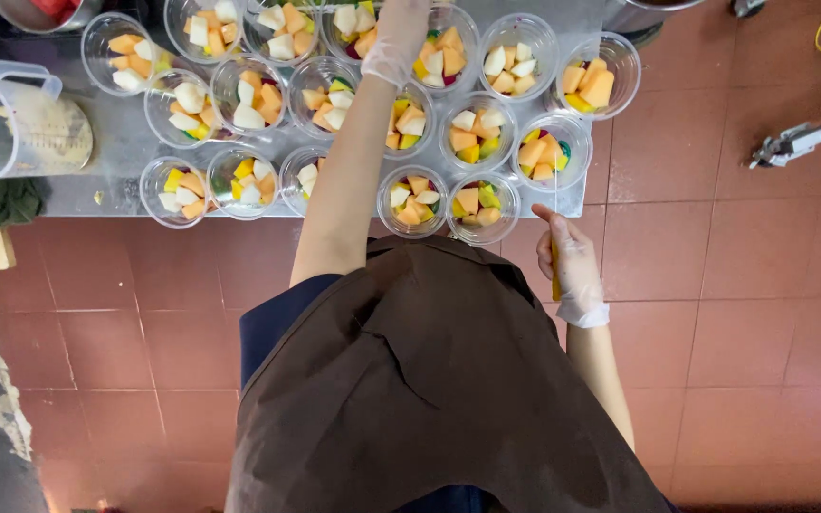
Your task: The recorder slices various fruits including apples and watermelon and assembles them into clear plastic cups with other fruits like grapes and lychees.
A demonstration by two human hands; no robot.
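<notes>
Head view, left hand (393, 38) over fruit cups (410, 119) — grip unclear, right hand (570, 266) apparently clasping yellow piece (555, 283).

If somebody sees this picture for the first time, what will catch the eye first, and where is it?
First come the many clear plastic cups of cut orange, white and yellow fruit, crowded on the metal table at the top. The gloved left hand reaches over the far cups, while the gloved right hand hangs beside the brown apron, below the table's near edge, holding something yellow. A clear measuring jug lies at the left.
</notes>
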